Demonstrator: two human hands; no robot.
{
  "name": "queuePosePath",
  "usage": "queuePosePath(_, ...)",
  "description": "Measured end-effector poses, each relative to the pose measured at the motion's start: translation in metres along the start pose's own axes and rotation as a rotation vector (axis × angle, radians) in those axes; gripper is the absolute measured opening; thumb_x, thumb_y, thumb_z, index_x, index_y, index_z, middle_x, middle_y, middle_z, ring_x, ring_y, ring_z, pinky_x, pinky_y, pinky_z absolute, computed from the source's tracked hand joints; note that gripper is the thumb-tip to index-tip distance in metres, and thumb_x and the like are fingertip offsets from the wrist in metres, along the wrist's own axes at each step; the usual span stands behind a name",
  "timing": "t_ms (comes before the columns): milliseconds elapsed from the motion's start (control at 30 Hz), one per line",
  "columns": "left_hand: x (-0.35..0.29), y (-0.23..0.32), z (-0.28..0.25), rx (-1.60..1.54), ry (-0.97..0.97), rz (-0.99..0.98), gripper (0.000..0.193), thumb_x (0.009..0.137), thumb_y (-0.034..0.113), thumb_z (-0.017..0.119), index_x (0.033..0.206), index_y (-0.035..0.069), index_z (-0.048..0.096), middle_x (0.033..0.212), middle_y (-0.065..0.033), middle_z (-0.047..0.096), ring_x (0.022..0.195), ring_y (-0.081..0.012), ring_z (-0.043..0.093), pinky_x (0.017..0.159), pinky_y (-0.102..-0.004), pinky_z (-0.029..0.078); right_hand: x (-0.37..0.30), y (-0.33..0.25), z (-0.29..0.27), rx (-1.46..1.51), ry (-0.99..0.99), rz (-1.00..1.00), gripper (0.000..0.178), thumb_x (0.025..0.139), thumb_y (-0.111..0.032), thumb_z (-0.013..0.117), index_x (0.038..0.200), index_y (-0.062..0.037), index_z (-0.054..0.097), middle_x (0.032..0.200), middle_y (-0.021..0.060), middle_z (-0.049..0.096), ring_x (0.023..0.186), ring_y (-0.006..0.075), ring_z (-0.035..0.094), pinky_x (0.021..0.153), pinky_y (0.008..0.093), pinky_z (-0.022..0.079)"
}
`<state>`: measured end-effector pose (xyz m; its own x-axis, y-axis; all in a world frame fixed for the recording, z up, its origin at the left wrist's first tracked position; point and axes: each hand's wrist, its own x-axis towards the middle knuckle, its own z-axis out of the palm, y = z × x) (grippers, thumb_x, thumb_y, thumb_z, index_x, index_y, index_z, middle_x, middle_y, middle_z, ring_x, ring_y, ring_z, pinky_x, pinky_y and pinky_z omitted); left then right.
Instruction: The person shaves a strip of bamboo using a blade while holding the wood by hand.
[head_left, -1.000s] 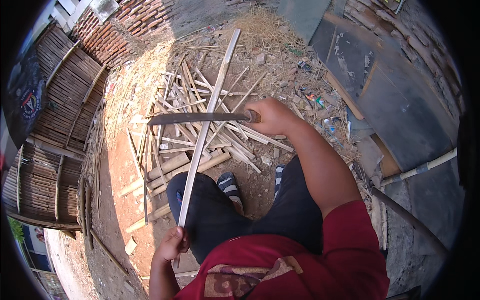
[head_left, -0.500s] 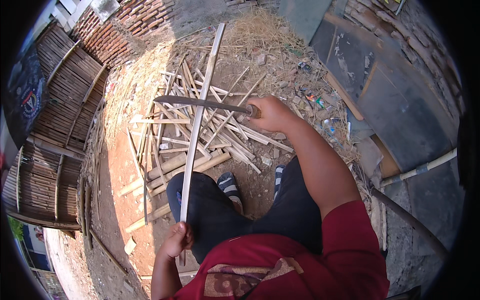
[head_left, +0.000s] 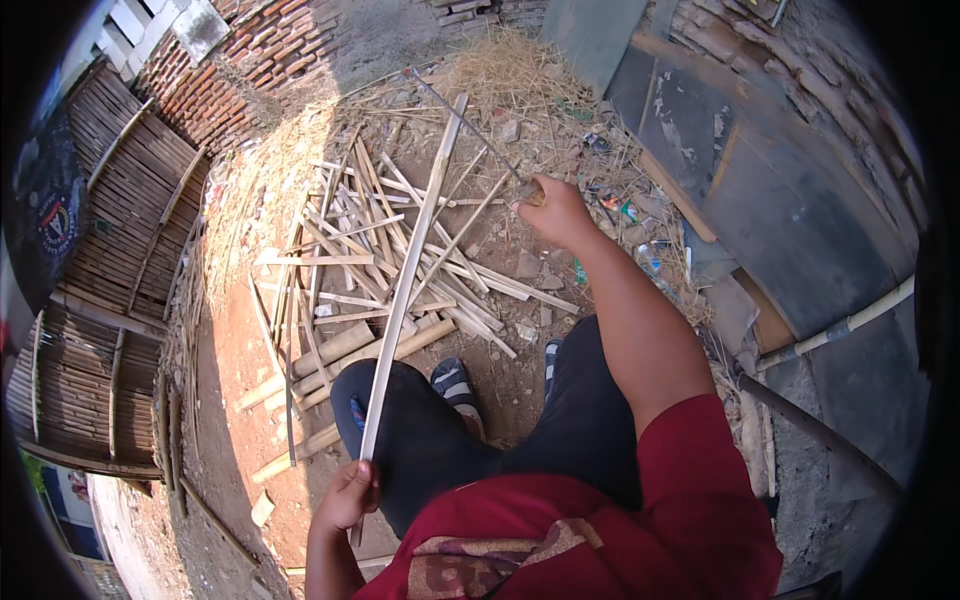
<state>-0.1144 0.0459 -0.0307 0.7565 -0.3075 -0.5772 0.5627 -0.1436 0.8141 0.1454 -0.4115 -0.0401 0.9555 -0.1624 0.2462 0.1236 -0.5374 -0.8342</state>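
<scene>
A long, pale split bamboo strip (head_left: 408, 275) slants up from my lap, past my left knee, over the pile in front. My left hand (head_left: 350, 493) is closed round its near end, thumb on top. In my right hand (head_left: 558, 212) is a machete (head_left: 493, 152), gripped by its short wooden handle. The blade points forward and left, seen nearly edge-on, and passes by the strip's far end; whether they touch I cannot tell. Beneath the strip lies a heap of split bamboo pieces (head_left: 385, 235).
Thicker bamboo poles (head_left: 330, 362) lie beside my left knee. A slatted bamboo panel (head_left: 130, 190) stands at left, with a brick wall (head_left: 235, 55) behind. Dark boards (head_left: 800, 220) lean at right. Straw (head_left: 510, 68) and litter cover the ground ahead.
The machete has swung from lying crosswise over the strip to pointing forward, its tip now farther away. The strip's far end has dropped a little and shifted right. My left hand moved slightly nearer.
</scene>
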Motion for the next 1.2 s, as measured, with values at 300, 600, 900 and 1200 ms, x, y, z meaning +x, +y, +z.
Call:
queuePosePath(300, -0.005, 0.003, 0.020, 0.327, 0.131, -0.031, 0.030, 0.095, 0.032, 0.073, 0.099, 0.006, 0.059, 0.076, 0.0040, 0.052, 0.067, -0.0067, 0.046, 0.058, -0.0239, 0.036, -0.018, -0.024, -0.005, 1.169, -0.162, 0.192, 0.019, 0.092, -0.014, 0.071, 0.101, -0.0098, 0.055, 0.123, 0.0187, 0.068, 0.058, 0.0079, 0.052, 0.057, 0.0264, 0.047)
queuePosePath(600, -0.022, -0.019, 0.016, 0.507, 0.300, 0.182, 0.026, 0.094, 0.021, 0.075, 0.103, 0.001, 0.060, 0.078, 0.0037, 0.056, 0.070, -0.0066, 0.050, 0.060, -0.0258, 0.041, -0.012, -0.003, -0.011, 0.282, -0.018, -0.013, 0.031, 0.088, -0.027, 0.075, 0.106, -0.0036, 0.063, 0.099, 0.0137, 0.071, 0.070, 0.0215, 0.065, 0.066, 0.0386, 0.051)
queuePosePath(900, -0.032, -0.065, -0.003, 1.002, 0.655, 0.168, 0.031, 0.102, 0.029, 0.057, 0.100, -0.002, 0.058, 0.069, -0.0171, 0.062, 0.064, -0.0341, 0.064, 0.060, -0.0439, 0.048, -0.044, -0.056, 0.008, -0.549, -0.600, -0.438, 0.038, 0.081, -0.039, 0.078, 0.104, -0.0112, 0.068, 0.090, 0.0170, 0.069, 0.091, 0.0389, 0.068, 0.076, 0.0495, 0.052)
queuePosePath(1200, -0.026, -0.052, 0.003, 1.020, 0.748, 0.196, 0.040, 0.103, 0.036, 0.054, 0.082, 0.002, 0.054, 0.066, -0.0208, 0.060, 0.065, -0.0448, 0.062, 0.059, -0.0506, 0.046, -0.030, -0.025, 0.028, -0.475, -0.424, -0.289, 0.042, 0.078, -0.033, 0.077, 0.114, -0.0129, 0.069, 0.096, 0.0177, 0.071, 0.095, 0.0388, 0.068, 0.079, 0.0501, 0.055)
